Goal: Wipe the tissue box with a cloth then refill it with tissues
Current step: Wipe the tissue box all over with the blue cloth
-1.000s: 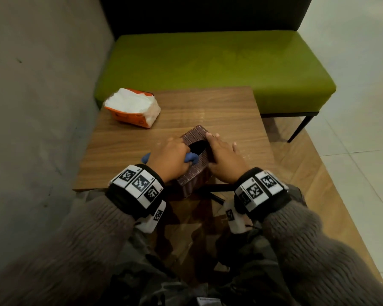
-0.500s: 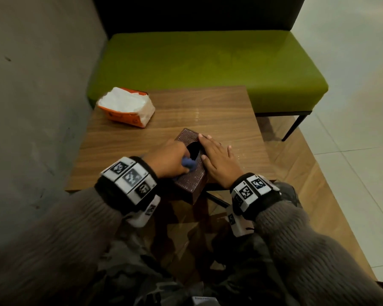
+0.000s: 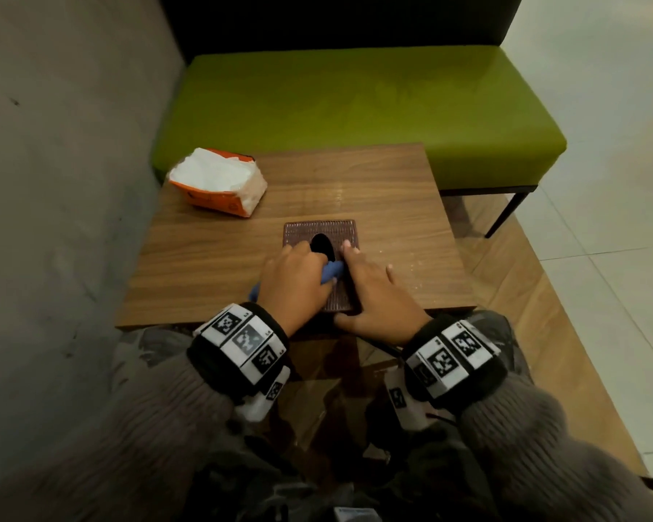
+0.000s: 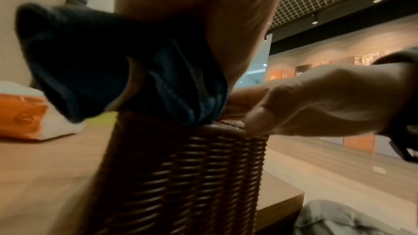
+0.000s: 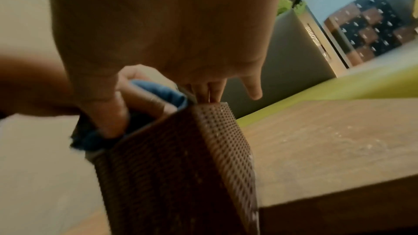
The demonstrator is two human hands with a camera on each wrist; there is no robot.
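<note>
Head view, from left to right: a grey concrete wall (image 3: 53,182) borders a square wood-grain tabletop (image 3: 393,205), where an orange plastic pack of white tissues (image 3: 219,182) lies at the far left corner, well apart from the hands. Toward the near edge stands a dark brown woven wicker tissue box (image 3: 319,229), its top pierced by a dark oval opening (image 3: 322,246). The person's left hand (image 3: 296,284) has its fingers curled round a bunched blue cloth (image 3: 332,271) and holds it down on the box top just beside the opening; a tail of cloth pokes out behind the hand. In the left wrist view the cloth (image 4: 113,71) sits pressed against the upper edge of the woven box (image 4: 181,176), with the tissue pack (image 4: 22,112) on the tabletop beyond. The right hand (image 3: 377,299) has a loose, flat grip: its fingers lie straight along the right side of the box top and its thumb rests at the near corner, closing on nothing. The right wrist view shows those fingertips (image 5: 208,94) touching the box's top edge. Behind the tabletop runs a lime-green upholstered bench (image 3: 355,107), with pale floor tiles (image 3: 600,258) at far right.
</note>
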